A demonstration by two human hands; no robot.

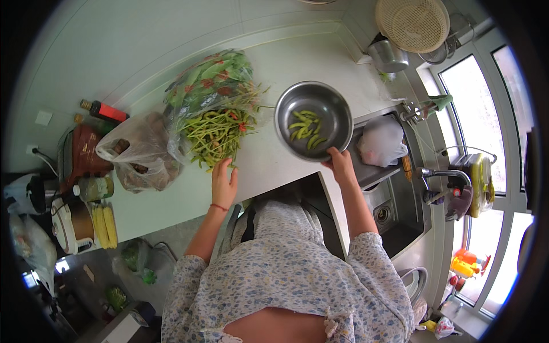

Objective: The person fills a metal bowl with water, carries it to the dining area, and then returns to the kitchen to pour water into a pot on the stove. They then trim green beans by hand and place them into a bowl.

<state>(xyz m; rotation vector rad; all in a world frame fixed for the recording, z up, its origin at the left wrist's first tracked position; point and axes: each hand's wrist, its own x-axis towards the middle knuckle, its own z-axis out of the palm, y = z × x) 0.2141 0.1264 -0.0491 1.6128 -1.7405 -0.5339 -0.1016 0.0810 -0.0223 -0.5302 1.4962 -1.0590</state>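
My right hand [342,166] grips the near rim of a stainless steel bowl [336,103], thumb over the edge. Several green soybean pods [305,124] lie on the bowl's bottom. My left hand [224,182], a red cord at its wrist, is at the near edge of a heap of soybean stalks and pods [214,133]. Its thumb is apart from its fingers, and nothing shows in its grasp. Whether the fingertips touch the heap is hard to tell. Behind the heap lies a clear plastic bag [210,79] with leafy greens and red print.
Left on the white counter [266,171] are a plastic bag of brown lumps [148,158], a bottle [103,111], a jar [94,188], corn cobs [104,227] and a rice cooker [70,227]. At right, the sink [396,227] has a white bag [381,143] at its far end.
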